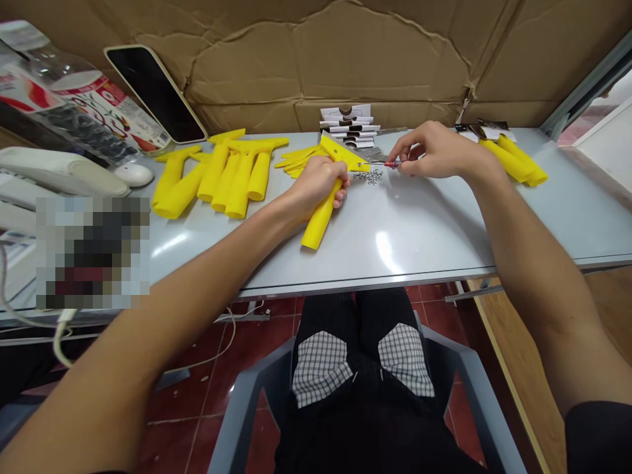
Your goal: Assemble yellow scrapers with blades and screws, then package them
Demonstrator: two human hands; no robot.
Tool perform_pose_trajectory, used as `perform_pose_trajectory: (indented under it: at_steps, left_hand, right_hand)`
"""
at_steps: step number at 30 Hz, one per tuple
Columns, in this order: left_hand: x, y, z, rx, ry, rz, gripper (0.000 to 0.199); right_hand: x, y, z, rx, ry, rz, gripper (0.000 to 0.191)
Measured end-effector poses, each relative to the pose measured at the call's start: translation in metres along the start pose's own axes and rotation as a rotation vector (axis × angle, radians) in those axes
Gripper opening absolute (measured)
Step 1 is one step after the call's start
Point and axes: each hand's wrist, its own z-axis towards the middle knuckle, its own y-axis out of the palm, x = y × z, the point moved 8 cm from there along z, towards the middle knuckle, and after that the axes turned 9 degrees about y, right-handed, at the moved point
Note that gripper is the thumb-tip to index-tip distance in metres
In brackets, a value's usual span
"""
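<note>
Left hand (322, 179) and right hand (439, 155) are near each other in the upper middle of the frame, each closed on one thing. Behind them, across the top, stands a cardboard sheet (257, 66); under them is the white table (434, 230). At upper left lie several yellow T-shaped handles (185, 189), side by side, and at upper right two yellow handles (523, 161), beside the right forearm. In the middle, the left fingers wrap around one yellow tool handle (318, 224), its head tilted. Just beside this head are flat yellow pieces (297, 157). Right fingertips pinch a red-gripped screwdriver (393, 164), its tip at the head's right end; whether they touch, I cannot tell. Smallest, silver screws (371, 176) lie heaped just below it.
</note>
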Motion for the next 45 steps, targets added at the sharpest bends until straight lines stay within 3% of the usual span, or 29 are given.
perform_pose_trajectory:
  at_steps: [14, 25, 38, 45]
  left_hand:
    - [0.002, -0.001, -0.001, 0.004, 0.004, -0.013, 0.023]
    - [0.002, 0.0, -0.001, 0.002, 0.003, -0.009, 0.023]
    - [0.001, -0.001, 0.0, 0.001, 0.012, -0.006, 0.027]
    - [-0.002, -0.005, 0.002, 0.028, 0.003, 0.057, 0.024]
  right_hand:
    - [0.0, -0.002, -0.004, 0.04, 0.065, -0.026, 0.037]
    - [-0.004, -0.009, -0.007, 0.097, 0.026, -0.012, 0.036]
    - [-0.006, -0.007, -0.008, 0.08, 0.057, -0.05, 0.038]
    - [-0.035, -0.015, -0.022, 0.203, -0.09, -0.054, 0.021]
